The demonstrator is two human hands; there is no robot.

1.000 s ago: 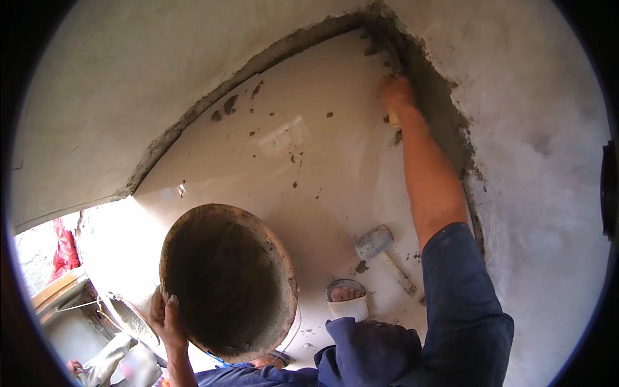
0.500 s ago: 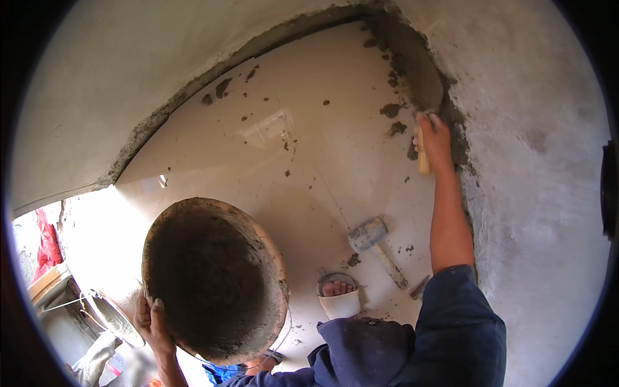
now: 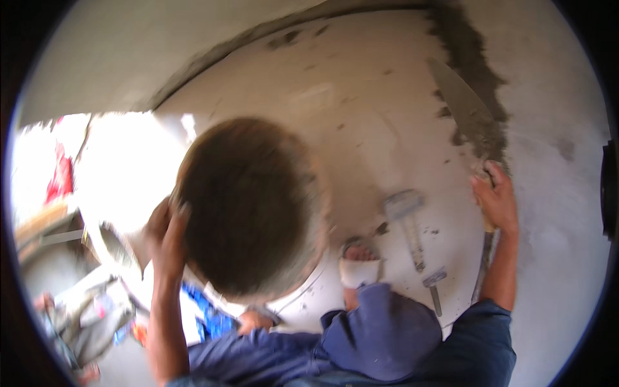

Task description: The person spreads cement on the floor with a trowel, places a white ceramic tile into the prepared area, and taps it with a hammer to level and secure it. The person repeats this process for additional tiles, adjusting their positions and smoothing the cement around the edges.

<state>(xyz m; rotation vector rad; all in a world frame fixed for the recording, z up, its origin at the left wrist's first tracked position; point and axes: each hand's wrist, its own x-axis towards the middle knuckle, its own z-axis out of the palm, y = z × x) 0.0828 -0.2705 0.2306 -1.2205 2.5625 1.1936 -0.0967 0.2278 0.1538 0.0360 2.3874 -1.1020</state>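
My left hand (image 3: 167, 235) grips the left rim of a large round bucket (image 3: 320, 193), its mouth tipped toward me. Dark, wet-looking mortar lines the inside. On the right, my right hand (image 3: 500, 203) is closed round the wooden handle of a trowel (image 3: 469, 106). The trowel's long pointed blade aims away from me and carries a smear of mortar. It lies over the strip of mortar (image 3: 465, 39) that runs along the foot of the right wall. The picture is somewhat blurred by motion.
Pale floor tiles (image 3: 361, 71) bear scattered mortar crumbs. A mallet (image 3: 405, 205) and a small hammer-shaped tool (image 3: 435, 284) lie between my sandalled foot (image 3: 361, 264) and the right wall (image 3: 554, 238). Red cloth (image 3: 61, 174) and blurred grey fabric (image 3: 97, 316) are at the left.
My right hand has drawn the trowel back toward me along the wall. My left hand still holds the bucket, which appears higher and further right as the view has shifted.
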